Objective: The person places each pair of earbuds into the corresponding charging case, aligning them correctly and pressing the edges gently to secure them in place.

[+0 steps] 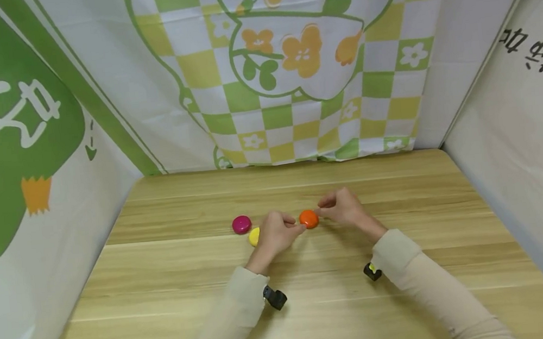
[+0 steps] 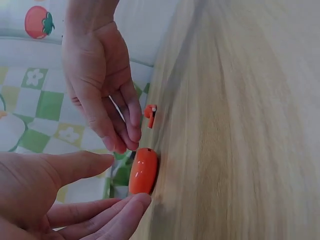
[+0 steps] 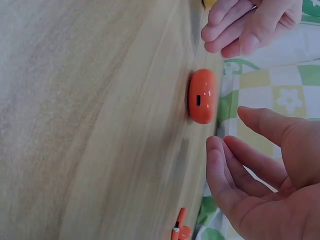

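An orange earbud charging case (image 1: 308, 219) lies closed on the table between my two hands, its small dark port showing in the right wrist view. My left hand (image 1: 278, 235) is at the case's left side, thumb and fingers parted, with a fingertip right at its edge. On the other side, my right hand (image 1: 346, 208) hovers beside the case with relaxed fingers and nothing in its grasp. Past the right hand lies an orange earbud (image 2: 150, 115), hidden by that hand in the head view. A yellow rounded case (image 1: 254, 237) is partly covered by my left hand.
A magenta rounded case (image 1: 242, 224) sits left of the yellow one. The wooden table (image 1: 324, 312) meets a checked cloth (image 1: 276, 120) at its back edge, and printed fabric walls flank both sides. A small black camera (image 1: 276, 298) is strapped at the left wrist.
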